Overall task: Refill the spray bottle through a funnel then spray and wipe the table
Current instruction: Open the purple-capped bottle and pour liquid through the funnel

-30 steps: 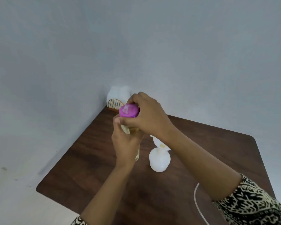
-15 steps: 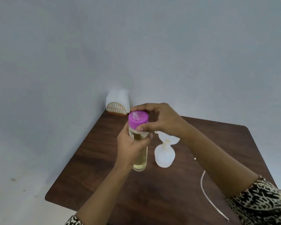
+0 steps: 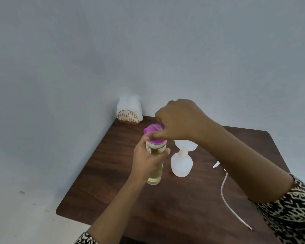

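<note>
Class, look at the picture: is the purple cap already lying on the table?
No: the purple cap sits atop the clear bottle, pinched by the right hand while the left hand grips the bottle.

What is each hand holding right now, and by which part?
The left hand grips the clear bottle of yellowish liquid around its upper body. The right hand pinches its purple cap at the rim.

left hand [image 3: 148, 161] curled in a grip, right hand [image 3: 180, 120] pinching above it.

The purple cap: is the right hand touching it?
Touching. The head view shows the right hand's fingertips and thumb pinching the purple cap on the bottle.
</note>
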Demonstrator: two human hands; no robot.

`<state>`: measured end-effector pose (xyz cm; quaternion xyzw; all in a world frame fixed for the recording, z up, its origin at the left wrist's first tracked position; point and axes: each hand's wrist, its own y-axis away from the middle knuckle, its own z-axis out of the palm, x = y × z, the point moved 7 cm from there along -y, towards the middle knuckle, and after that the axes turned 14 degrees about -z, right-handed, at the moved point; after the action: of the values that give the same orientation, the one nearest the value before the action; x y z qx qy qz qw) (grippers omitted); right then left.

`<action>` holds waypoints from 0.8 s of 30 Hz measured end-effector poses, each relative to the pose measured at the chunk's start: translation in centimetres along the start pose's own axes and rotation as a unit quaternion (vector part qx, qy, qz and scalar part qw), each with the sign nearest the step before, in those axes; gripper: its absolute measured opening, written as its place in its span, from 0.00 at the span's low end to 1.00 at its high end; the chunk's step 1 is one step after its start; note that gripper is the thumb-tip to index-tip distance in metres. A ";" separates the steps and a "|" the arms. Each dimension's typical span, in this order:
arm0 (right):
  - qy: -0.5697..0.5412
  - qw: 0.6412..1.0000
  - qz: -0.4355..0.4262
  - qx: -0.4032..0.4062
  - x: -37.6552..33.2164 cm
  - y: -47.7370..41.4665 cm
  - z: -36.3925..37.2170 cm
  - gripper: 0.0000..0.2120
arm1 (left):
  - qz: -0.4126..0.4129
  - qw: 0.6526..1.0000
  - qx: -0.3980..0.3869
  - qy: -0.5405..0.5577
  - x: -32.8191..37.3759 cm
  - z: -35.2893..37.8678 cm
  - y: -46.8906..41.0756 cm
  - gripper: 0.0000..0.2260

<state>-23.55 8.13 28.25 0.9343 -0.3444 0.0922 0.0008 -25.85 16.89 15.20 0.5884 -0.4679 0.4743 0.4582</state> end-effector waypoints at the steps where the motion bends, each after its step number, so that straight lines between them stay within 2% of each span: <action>1: -0.035 0.999 -0.035 -0.018 -0.1 -0.2 0.2 0.20 | -0.002 1.000 0.001 0.004 -0.2 0.0 0.0 0.20; 2: -0.099 0.991 -0.079 -0.051 -0.1 -0.3 0.6 0.15 | -0.003 1.000 0.001 0.006 -0.4 -0.1 -0.1 0.19; 3: -0.175 0.972 -0.121 -0.100 -0.3 0.0 0.8 0.19 | -0.004 1.000 0.002 0.002 -0.5 0.0 -0.1 0.19; 4: -0.246 0.949 -0.146 -0.135 -0.2 0.5 0.8 0.28 | -0.001 1.000 0.000 -0.005 -0.6 0.0 0.0 0.20; 5: -0.293 0.933 -0.150 -0.146 0.1 0.9 0.7 0.34 | 0.001 1.000 -0.001 -0.009 -0.7 0.0 0.0 0.20; 6: -0.307 0.931 -0.142 -0.136 0.5 1.0 0.5 0.35 | 0.000 1.000 -0.002 -0.011 -0.8 0.1 0.1 0.21; 9: -0.218 0.975 -0.022 -0.043 1.5 0.8 -0.2 0.19 | -0.009 1.000 -0.006 -0.015 -1.3 0.3 0.1 0.22; 11: -0.120 0.991 0.059 -0.018 1.2 0.4 -0.1 0.30 | -0.011 1.000 -0.004 -0.012 -1.4 0.3 0.1 0.21; 12: -0.090 0.993 0.069 -0.020 0.5 0.1 0.1 0.32 | -0.010 1.000 -0.004 -0.006 -1.4 0.3 0.1 0.21; 15: -0.036 0.998 0.022 -0.044 -1.1 -0.4 0.8 0.28 | -0.017 1.000 -0.005 0.013 -1.6 0.1 0.0 0.21; 17: -0.088 0.991 -0.039 -0.094 -0.9 -0.7 1.5 0.16 | -0.018 1.000 -0.003 0.007 -2.1 -0.1 -0.2 0.22; 18: -0.139 0.978 -0.061 -0.141 -0.7 -0.6 2.0 0.15 | -0.020 1.000 -0.002 -0.001 -2.3 -0.1 -0.4 0.22; 20: -0.252 0.943 -0.065 -0.207 0.0 0.2 2.6 0.37 | -0.022 1.000 -0.002 -0.012 -2.5 -0.2 -0.6 0.22; 21: -0.270 0.939 -0.045 -0.208 0.6 0.4 2.7 0.42 | -0.021 1.000 -0.002 -0.013 -2.6 -0.3 -0.7 0.22; 22: -0.263 0.944 -0.024 -0.196 0.9 0.6 2.6 0.40 | -0.021 1.000 -0.001 -0.015 -2.6 -0.3 -0.7 0.23; 24: -0.196 0.969 0.026 -0.147 1.4 0.3 2.6 0.28 | -0.027 1.000 0.000 -0.017 -2.6 -0.2 -0.7 0.25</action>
<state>-22.31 6.83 25.96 0.9144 -0.3721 -0.1445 0.0677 -25.53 17.49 12.63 0.6084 -0.4601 0.4516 0.4628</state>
